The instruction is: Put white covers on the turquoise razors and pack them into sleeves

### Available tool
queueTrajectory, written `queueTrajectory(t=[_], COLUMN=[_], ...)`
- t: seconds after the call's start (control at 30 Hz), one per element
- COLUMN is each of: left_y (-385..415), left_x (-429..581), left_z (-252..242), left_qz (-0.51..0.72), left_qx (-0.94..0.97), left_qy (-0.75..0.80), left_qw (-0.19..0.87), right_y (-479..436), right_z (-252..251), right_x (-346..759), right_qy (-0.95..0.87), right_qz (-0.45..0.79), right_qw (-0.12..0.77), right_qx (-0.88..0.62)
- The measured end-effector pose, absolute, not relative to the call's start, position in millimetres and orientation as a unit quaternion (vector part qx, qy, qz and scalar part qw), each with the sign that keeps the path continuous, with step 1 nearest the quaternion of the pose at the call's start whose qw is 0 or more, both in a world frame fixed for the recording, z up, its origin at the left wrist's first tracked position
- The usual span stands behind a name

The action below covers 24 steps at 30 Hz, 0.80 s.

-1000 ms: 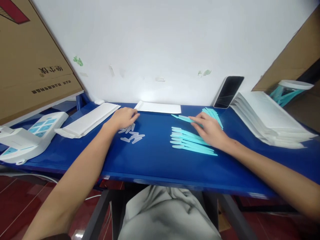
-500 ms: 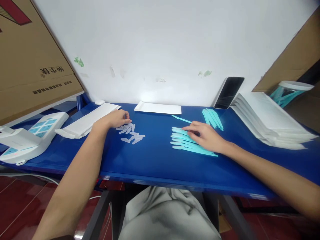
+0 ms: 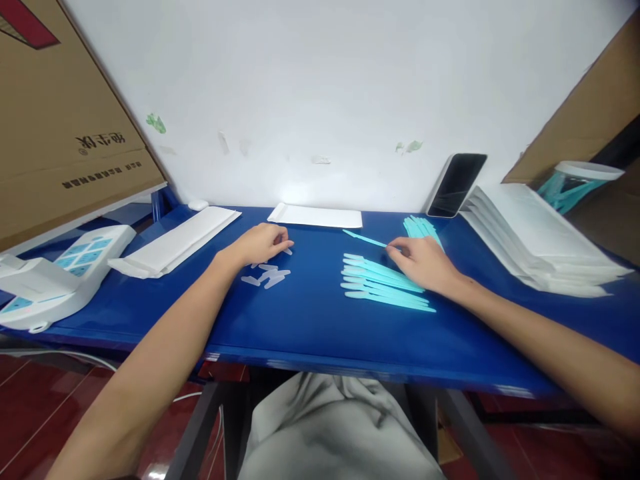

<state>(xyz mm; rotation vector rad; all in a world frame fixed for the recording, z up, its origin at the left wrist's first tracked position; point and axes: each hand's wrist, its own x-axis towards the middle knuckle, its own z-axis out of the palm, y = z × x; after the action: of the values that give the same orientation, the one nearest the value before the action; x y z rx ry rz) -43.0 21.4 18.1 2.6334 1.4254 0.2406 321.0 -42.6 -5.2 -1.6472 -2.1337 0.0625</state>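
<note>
My left hand (image 3: 260, 243) is closed in a pinch on a small translucent blade cap (image 3: 289, 251), whose tip shows below the fingertips. More loose caps (image 3: 274, 277) lie on the table just under that hand. My right hand (image 3: 425, 262) pinches the handle end of a slim turquoise eyebrow razor (image 3: 363, 237), its other end pointing left. Below it, several similar razors (image 3: 383, 288) lie side by side in a row, their pale-capped ends to the left. Behind the right hand is a heap of turquoise sticks (image 3: 419, 227), partly hidden.
A phone (image 3: 457, 185) leans on the wall, beside stacked white envelopes (image 3: 537, 233). Another white envelope (image 3: 315, 215) lies at the back of the blue table (image 3: 300, 327). Left stand more envelopes (image 3: 175, 243), a white power strip (image 3: 95, 257) and a cardboard box (image 3: 65, 100).
My left hand has moved right from the cap pile and now has a cap in its pinch. My right hand has shifted slightly right, from the row of razors to the single razor.
</note>
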Motion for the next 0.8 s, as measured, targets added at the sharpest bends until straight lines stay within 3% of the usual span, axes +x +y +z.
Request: queueTrajectory(t=[0.33, 0.5, 0.8], left_y=[8, 6, 5], left_x=[-23, -20, -26], left_z=[19, 18, 26], left_qz=[0.079, 0.102, 0.031], left_qx=[0.903, 0.904, 0.888], left_qy=[0.416, 0.399, 0.455], left_qw=[0.074, 0.112, 0.048], right_y=[-33, -35, -30], right_z=[-15, -12, -7], right_x=[328, 333, 344], right_qy=[-0.844, -0.856, -0.857], right_qz=[-0.022, 0.033, -0.056], right_qw=[0.237, 0.152, 0.098], right_qx=[-0.481, -0.493, -0.502])
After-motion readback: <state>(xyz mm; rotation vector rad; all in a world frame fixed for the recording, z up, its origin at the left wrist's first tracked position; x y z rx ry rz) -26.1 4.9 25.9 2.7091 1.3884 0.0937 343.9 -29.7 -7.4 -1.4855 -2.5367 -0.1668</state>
